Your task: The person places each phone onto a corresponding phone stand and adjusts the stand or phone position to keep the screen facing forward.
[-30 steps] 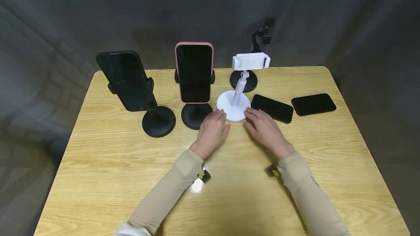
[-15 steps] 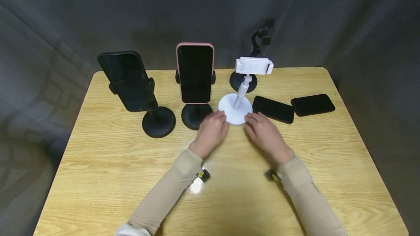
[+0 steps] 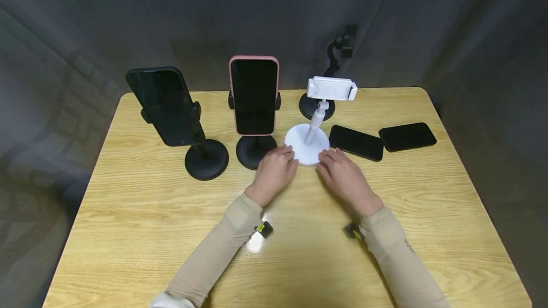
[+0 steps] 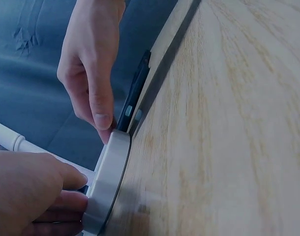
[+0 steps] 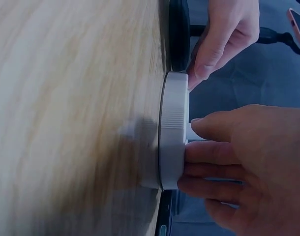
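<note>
A white phone stand (image 3: 317, 121) stands upright on the table, its round base between my two hands and its white clamp on top holding nothing. My left hand (image 3: 274, 171) holds the base's near left rim with bent fingers. On the near right rim, my right hand (image 3: 346, 177) holds it the same way, fingertips and thumb at the edge in the right wrist view. The thick side of the base (image 5: 173, 128) lies flat against the wood. Just right of the stand lies a black phone (image 3: 357, 143), close to my right fingers.
Left of my hands, black stands carry a pink-edged phone (image 3: 255, 96) and a tilted dark phone (image 3: 164, 106). Another black stand (image 3: 327, 110) stands behind the white one. A second flat phone (image 3: 407, 137) lies farther right. Grey cloth (image 3: 274, 8) hangs behind the table (image 3: 150, 232).
The white phone stand has slid a little toward me and slightly right, most of it in the first half second. My hands have stayed at its rim; the phones are unmoved.
</note>
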### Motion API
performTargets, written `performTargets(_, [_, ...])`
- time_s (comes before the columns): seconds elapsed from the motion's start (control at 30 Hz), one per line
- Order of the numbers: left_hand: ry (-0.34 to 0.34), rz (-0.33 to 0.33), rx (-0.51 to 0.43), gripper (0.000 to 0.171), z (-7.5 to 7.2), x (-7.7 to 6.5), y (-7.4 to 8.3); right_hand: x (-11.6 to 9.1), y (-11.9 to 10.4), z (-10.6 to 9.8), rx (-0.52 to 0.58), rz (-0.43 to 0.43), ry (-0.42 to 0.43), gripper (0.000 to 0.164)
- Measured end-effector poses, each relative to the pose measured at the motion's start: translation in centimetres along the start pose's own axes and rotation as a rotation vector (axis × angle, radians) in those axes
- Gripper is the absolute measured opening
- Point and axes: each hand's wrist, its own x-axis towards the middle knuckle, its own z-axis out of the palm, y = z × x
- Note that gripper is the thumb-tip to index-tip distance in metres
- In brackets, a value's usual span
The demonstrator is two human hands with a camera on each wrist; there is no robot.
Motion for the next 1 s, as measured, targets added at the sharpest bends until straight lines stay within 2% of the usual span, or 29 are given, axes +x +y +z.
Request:
performTargets(0.2, [-0.017,-0.017,-0.02,0.021,-0.1,-0.14,0.06,-0.28,-0.02,0.09,-0.025,-0.021,-0.031,0.038])
performTargets(0.43, [-0.017,-0.028,-0.022,0.022,-0.1,-0.22,0.06,-0.44,-0.34,-0.12,-0.022,-0.025,-0.026,0.038])
performTargets(1.0, [-0.015,-0.004,0.071,0.021,0.01,-0.49,0.64,-0.61,-0.31,-0.38,-0.002,-0.02,-0.043,0.038])
